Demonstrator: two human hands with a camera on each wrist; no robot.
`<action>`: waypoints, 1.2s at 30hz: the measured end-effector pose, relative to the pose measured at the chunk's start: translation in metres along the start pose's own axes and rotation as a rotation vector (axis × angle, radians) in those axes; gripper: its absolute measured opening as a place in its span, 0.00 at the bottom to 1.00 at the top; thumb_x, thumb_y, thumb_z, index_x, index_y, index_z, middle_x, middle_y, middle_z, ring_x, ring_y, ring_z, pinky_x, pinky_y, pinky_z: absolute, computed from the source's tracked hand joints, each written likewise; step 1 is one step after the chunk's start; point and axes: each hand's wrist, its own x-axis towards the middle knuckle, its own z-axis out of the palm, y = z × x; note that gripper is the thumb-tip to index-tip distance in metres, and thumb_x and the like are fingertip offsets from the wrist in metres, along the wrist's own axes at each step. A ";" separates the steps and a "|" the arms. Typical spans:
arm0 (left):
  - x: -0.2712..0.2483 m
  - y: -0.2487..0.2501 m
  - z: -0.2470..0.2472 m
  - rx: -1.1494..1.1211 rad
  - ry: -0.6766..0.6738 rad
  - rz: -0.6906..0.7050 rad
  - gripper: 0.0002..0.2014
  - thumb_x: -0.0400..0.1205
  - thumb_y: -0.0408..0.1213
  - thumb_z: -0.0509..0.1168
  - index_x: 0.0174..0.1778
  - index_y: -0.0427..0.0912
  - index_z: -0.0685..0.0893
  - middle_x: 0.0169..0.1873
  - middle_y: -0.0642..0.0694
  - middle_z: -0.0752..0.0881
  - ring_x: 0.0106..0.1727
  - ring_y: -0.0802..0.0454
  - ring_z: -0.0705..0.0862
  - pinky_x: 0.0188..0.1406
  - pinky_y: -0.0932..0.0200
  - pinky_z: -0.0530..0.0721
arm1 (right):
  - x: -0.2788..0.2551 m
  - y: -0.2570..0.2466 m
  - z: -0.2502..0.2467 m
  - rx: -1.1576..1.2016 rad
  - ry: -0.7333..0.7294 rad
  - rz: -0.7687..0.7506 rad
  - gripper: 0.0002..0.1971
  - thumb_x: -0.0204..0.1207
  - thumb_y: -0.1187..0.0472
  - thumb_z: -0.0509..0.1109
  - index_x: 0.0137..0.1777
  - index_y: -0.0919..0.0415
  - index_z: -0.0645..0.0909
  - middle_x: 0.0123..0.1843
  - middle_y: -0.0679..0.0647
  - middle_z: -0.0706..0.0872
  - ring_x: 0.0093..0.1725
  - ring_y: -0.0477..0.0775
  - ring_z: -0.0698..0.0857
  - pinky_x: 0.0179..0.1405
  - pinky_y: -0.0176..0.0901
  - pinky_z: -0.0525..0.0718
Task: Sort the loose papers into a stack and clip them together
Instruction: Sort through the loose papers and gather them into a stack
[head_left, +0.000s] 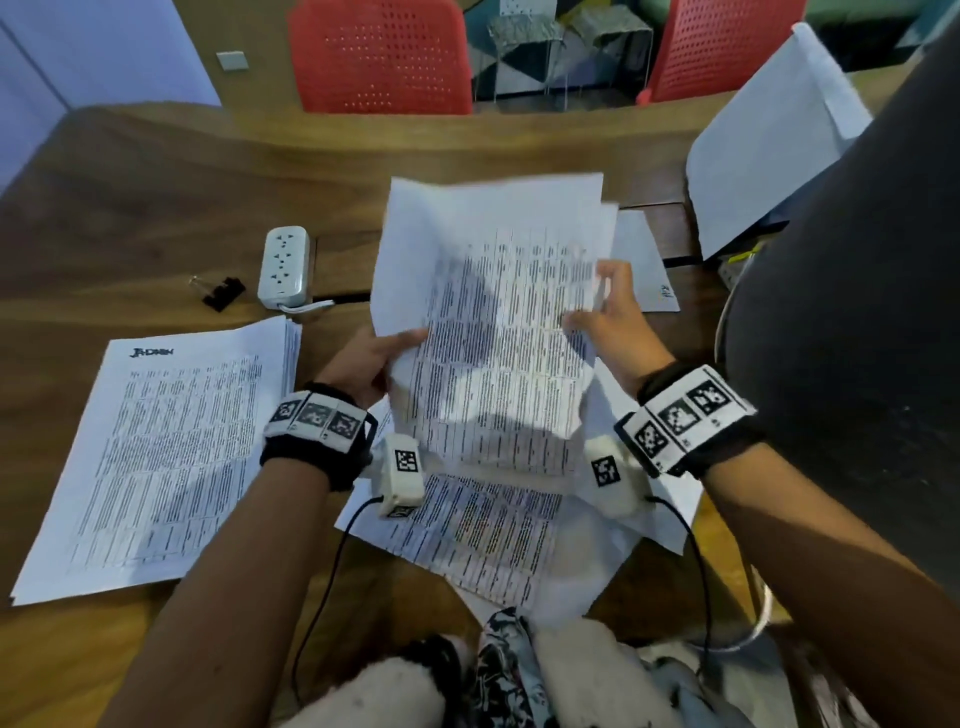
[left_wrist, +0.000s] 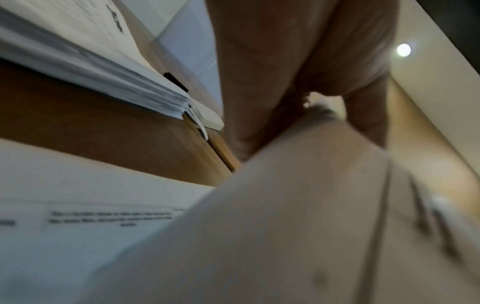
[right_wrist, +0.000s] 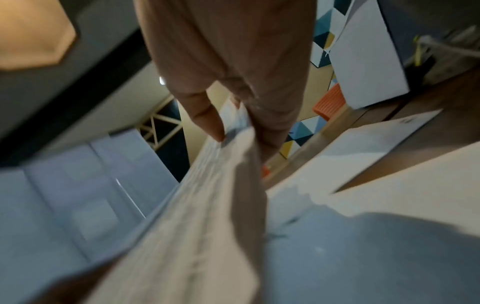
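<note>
Only head view shows binder clip (head_left: 223, 294) beyond hands-held papers (head_left: 488, 332).

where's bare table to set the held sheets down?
Bare wood lies on the brown wooden table far left, beyond the black binder clip and white power strip. A narrower strip runs behind the held printed sheets. Crowded: the neat paper stack at left, loose printed pages under both hands, and a white sheet at right.
</note>
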 end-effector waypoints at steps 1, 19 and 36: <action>0.003 -0.005 -0.004 0.047 0.072 -0.040 0.18 0.78 0.27 0.66 0.65 0.33 0.79 0.51 0.41 0.89 0.52 0.44 0.86 0.55 0.50 0.86 | 0.006 0.013 -0.001 -0.035 0.012 0.046 0.22 0.75 0.78 0.62 0.60 0.57 0.58 0.49 0.60 0.76 0.41 0.54 0.77 0.37 0.40 0.78; 0.023 -0.066 -0.045 0.329 0.461 -0.357 0.28 0.78 0.32 0.69 0.71 0.24 0.71 0.71 0.33 0.75 0.71 0.37 0.74 0.66 0.51 0.72 | 0.010 0.080 -0.057 -0.974 0.096 0.576 0.39 0.61 0.47 0.80 0.65 0.64 0.67 0.67 0.67 0.76 0.74 0.68 0.64 0.68 0.59 0.66; 0.012 -0.064 -0.047 0.309 0.507 -0.277 0.20 0.79 0.36 0.67 0.64 0.27 0.79 0.64 0.29 0.82 0.61 0.37 0.83 0.60 0.49 0.79 | -0.017 -0.055 0.041 -0.781 0.136 -0.013 0.24 0.72 0.60 0.70 0.64 0.62 0.63 0.53 0.58 0.79 0.51 0.60 0.79 0.45 0.46 0.72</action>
